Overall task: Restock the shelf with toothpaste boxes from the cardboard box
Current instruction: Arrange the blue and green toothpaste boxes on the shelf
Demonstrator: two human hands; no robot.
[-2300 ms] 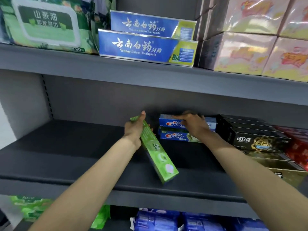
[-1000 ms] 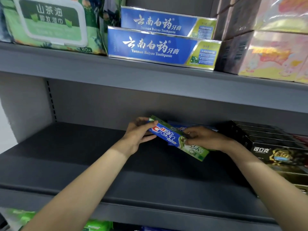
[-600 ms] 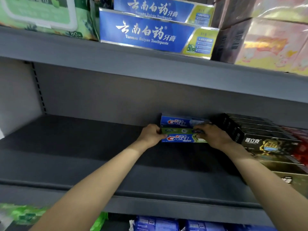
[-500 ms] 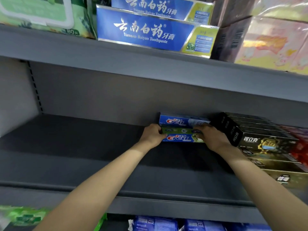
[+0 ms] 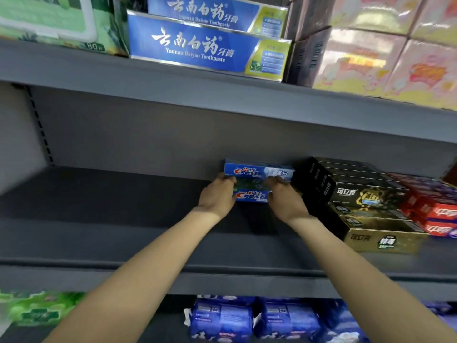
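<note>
A blue and green Crest toothpaste box (image 5: 251, 194) lies lengthwise on the dark grey middle shelf (image 5: 123, 219). It sits right in front of a second blue Crest box (image 5: 259, 172) that shows above it near the back wall. My left hand (image 5: 216, 196) grips the front box's left end, fingers curled over its top edge. At the right end, my right hand (image 5: 284, 199) holds the same box and hides that end. The cardboard box is out of view.
Black and gold toothpaste boxes (image 5: 366, 196) stand just right of my right hand, then red ones (image 5: 437, 211). The upper shelf carries blue Yunnan Baiyao boxes (image 5: 197, 45), wet wipes (image 5: 49, 21) and pink packs (image 5: 371, 58). Blue packs (image 5: 222, 323) lie below.
A second ago both hands held the Crest box tilted in the air. It now lies flat in front of the other Crest box, and my right hand has slid further over its right end.
</note>
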